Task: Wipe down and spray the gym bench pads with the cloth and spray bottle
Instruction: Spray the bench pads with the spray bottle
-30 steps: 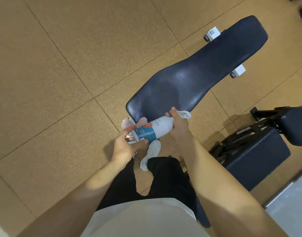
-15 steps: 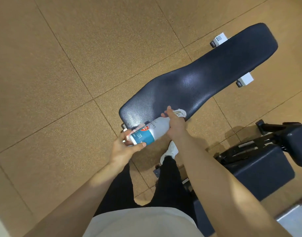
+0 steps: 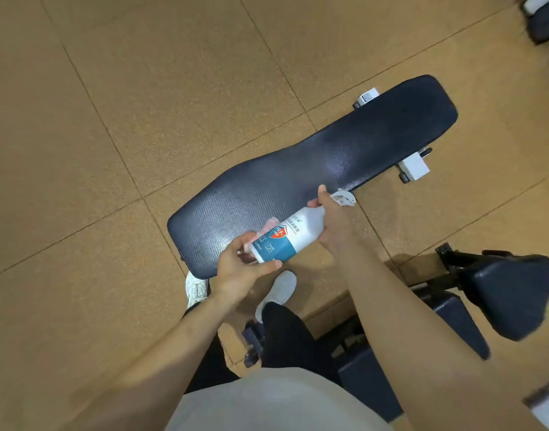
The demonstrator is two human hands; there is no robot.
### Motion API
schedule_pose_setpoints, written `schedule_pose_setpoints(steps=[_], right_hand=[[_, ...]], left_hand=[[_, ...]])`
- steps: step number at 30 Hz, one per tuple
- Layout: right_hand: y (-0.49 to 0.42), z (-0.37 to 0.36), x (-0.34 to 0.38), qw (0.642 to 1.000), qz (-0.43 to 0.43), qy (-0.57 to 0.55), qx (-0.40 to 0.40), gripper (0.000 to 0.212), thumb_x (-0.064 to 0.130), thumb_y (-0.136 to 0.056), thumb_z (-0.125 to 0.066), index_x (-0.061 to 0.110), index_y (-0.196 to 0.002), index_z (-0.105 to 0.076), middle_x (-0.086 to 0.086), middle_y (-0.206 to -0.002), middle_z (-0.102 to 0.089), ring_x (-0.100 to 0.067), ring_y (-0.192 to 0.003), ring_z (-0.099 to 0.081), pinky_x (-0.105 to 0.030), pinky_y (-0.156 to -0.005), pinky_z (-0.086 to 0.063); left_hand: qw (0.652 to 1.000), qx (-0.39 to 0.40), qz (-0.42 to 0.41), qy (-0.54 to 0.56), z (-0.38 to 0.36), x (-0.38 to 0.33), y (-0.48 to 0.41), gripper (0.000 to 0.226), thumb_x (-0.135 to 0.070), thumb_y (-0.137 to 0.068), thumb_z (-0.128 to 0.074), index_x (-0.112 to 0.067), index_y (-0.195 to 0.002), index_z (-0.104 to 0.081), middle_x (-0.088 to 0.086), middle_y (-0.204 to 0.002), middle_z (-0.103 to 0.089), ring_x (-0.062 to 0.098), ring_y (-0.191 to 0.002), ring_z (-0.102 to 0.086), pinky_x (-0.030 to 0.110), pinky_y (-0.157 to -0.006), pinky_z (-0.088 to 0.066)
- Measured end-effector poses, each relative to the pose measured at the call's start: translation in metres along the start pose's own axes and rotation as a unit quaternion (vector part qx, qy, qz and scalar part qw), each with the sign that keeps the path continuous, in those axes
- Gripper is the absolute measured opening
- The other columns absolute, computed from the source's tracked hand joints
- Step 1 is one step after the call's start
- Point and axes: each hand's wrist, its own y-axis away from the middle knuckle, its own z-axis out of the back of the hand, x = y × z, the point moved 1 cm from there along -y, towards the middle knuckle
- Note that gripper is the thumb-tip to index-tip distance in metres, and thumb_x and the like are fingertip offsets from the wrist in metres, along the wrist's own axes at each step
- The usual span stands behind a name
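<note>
A long dark blue bench pad [image 3: 313, 178] lies flat, running from lower left to upper right. Above its near end I hold a white spray bottle [image 3: 293, 234] with a blue label on its side. My right hand [image 3: 333, 223] grips the bottle's neck just below the white trigger head [image 3: 343, 197]. My left hand [image 3: 245, 265] holds the bottle's base, thumb under it. A pink cloth [image 3: 267, 227] shows as a blurred patch behind the bottle, between my left fingers and the pad; who holds it is unclear.
Brown tiled floor [image 3: 111, 119] surrounds the bench. White bench feet [image 3: 414, 168] stick out at the far end. A second dark bench with a black frame [image 3: 509, 293] stands close on the right. My white shoes [image 3: 277, 290] stand by the pad's near end.
I have stepped closer along the bench, so the pad sits more central. Both hands kept their hold on the bottle, which now hovers over the pad's near end.
</note>
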Motion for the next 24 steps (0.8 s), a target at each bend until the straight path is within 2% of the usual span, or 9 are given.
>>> schedule_pose_setpoints(steps=[3, 5, 8, 12, 14, 16, 19, 21, 24], right_hand=[[-0.001, 0.032, 0.040, 0.999, 0.007, -0.036, 0.000, 0.030, 0.033, -0.094, -0.073, 0.011, -0.077, -0.061, 0.000, -0.071, -0.066, -0.013, -0.062, -0.064, -0.032, -0.068, -0.056], [-0.002, 0.050, 0.064, 0.998, 0.018, -0.062, 0.001, 0.016, 0.024, -0.093, -0.074, 0.011, -0.096, -0.066, -0.001, -0.087, -0.068, -0.012, -0.071, -0.066, -0.033, -0.070, -0.059], [-0.008, 0.067, 0.092, 0.997, 0.036, -0.073, -0.018, 0.024, 0.024, -0.091, -0.077, 0.014, -0.111, -0.067, -0.003, -0.102, -0.068, -0.014, -0.081, -0.068, -0.034, -0.067, -0.060], [-0.012, 0.082, 0.118, 0.997, 0.015, -0.069, -0.036, 0.029, 0.037, -0.091, -0.076, 0.011, -0.087, -0.062, -0.004, -0.081, -0.067, -0.022, -0.082, -0.069, -0.044, -0.084, -0.061], [-0.011, 0.088, 0.131, 0.996, 0.011, -0.067, -0.053, 0.026, 0.035, -0.090, -0.077, 0.012, -0.090, -0.065, -0.006, -0.084, -0.071, -0.028, -0.091, -0.072, -0.050, -0.092, -0.059], [-0.014, 0.098, 0.144, 0.995, 0.019, -0.078, -0.058, 0.024, 0.028, -0.088, -0.080, 0.012, -0.103, -0.070, -0.006, -0.089, -0.073, -0.026, -0.091, -0.072, -0.048, -0.088, -0.061], [-0.017, 0.107, 0.165, 0.994, 0.025, -0.092, -0.047, 0.045, 0.019, -0.082, -0.085, 0.017, -0.123, -0.068, -0.007, -0.096, -0.072, -0.021, -0.084, -0.071, -0.045, -0.080, -0.062], [-0.023, 0.111, 0.178, 0.994, 0.026, -0.093, -0.053, 0.041, 0.017, -0.080, -0.085, 0.016, -0.117, -0.068, -0.008, -0.093, -0.071, -0.022, -0.080, -0.070, -0.048, -0.084, -0.062], [-0.030, 0.118, 0.202, 0.992, 0.066, -0.094, -0.059, 0.025, 0.012, -0.083, -0.083, 0.016, -0.102, -0.068, -0.007, -0.086, -0.068, -0.018, -0.068, -0.065, -0.040, -0.072, -0.059]], left_hand=[[0.999, 0.020, -0.016, -0.022, -0.043, -0.028, -0.004, 0.070, -0.009, -0.059, -0.097, -0.021, -0.119, -0.062, -0.012, -0.108, -0.069, -0.011, -0.082, -0.068, 0.010, -0.069, -0.053], [0.999, 0.030, -0.024, -0.030, -0.068, -0.042, -0.007, 0.071, -0.012, -0.059, -0.097, -0.022, -0.120, -0.062, -0.012, -0.106, -0.068, -0.008, -0.082, -0.069, 0.012, -0.069, -0.054], [0.998, 0.047, -0.022, -0.028, -0.097, -0.057, -0.011, 0.072, -0.014, -0.060, -0.097, -0.019, -0.123, -0.063, -0.012, -0.109, -0.068, -0.002, -0.091, -0.069, 0.021, -0.079, -0.060], [0.997, 0.076, -0.007, -0.016, -0.121, -0.071, -0.023, 0.073, -0.010, -0.060, -0.096, -0.022, -0.124, -0.063, -0.006, -0.115, -0.068, 0.008, -0.102, -0.069, 0.038, -0.086, -0.062], [0.996, 0.091, -0.010, -0.020, -0.134, -0.078, -0.028, 0.069, -0.008, -0.061, -0.096, -0.024, -0.120, -0.063, -0.006, -0.114, -0.067, 0.007, -0.101, -0.068, 0.033, -0.083, -0.062], [0.995, 0.100, -0.012, -0.019, -0.148, -0.083, -0.030, 0.068, -0.007, -0.062, -0.095, -0.022, -0.119, -0.061, -0.007, -0.111, -0.066, 0.006, -0.100, -0.067, 0.019, -0.072, -0.059], [0.993, 0.113, -0.013, -0.025, -0.170, -0.088, -0.033, 0.067, -0.007, -0.062, -0.094, -0.021, -0.119, -0.061, -0.006, -0.109, -0.067, 0.005, -0.097, -0.067, 0.012, -0.069, -0.054], [0.992, 0.125, 0.001, -0.014, -0.183, -0.088, -0.039, 0.068, -0.006, -0.063, -0.094, -0.022, -0.119, -0.060, -0.007, -0.109, -0.067, 0.006, -0.099, -0.067, 0.015, -0.073, -0.057], [0.988, 0.154, 0.015, -0.018, -0.202, -0.101, -0.052, 0.067, -0.009, -0.064, -0.094, -0.025, -0.120, -0.060, -0.009, -0.112, -0.068, 0.003, -0.100, -0.066, 0.011, -0.071, -0.054]])
